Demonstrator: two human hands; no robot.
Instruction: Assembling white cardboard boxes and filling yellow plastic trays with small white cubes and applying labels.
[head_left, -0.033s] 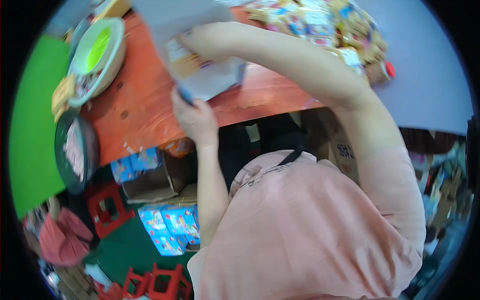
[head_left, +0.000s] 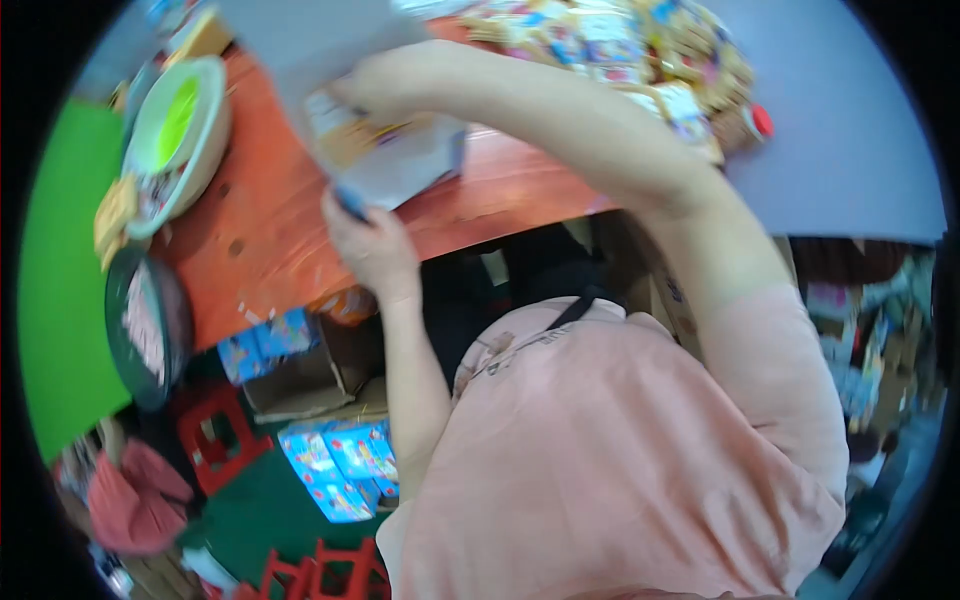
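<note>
Holding a white-lined box (head_left: 405,178) at eleven o'clock, with the left hand (head_left: 375,245) closed round its near lower corner, thumb and fingers bent rather than spread. Cannot tell whether resting on the red tabletop (head_left: 265,265) or lifted slightly off it. Reaching inside from two o'clock with the right hand (head_left: 390,85), close against yellowish packets (head_left: 343,140); cannot tell how far closed, or on what, with fingertips hidden and blurred.

Could tip the box by pushing hard from inside against support at only one corner. Might then spill packets toward six o'clock, over the near table edge. Might also crease the wall by squeezing too tightly. Could drag items off the heap of packets (head_left: 610,45) at one o'clock, or knock the red-lidded jar (head_left: 745,125) at two, by swinging the right forearm wide. Less likely to disturb the pale basin (head_left: 215,150) at ten o'clock, well apart from both hands
</note>
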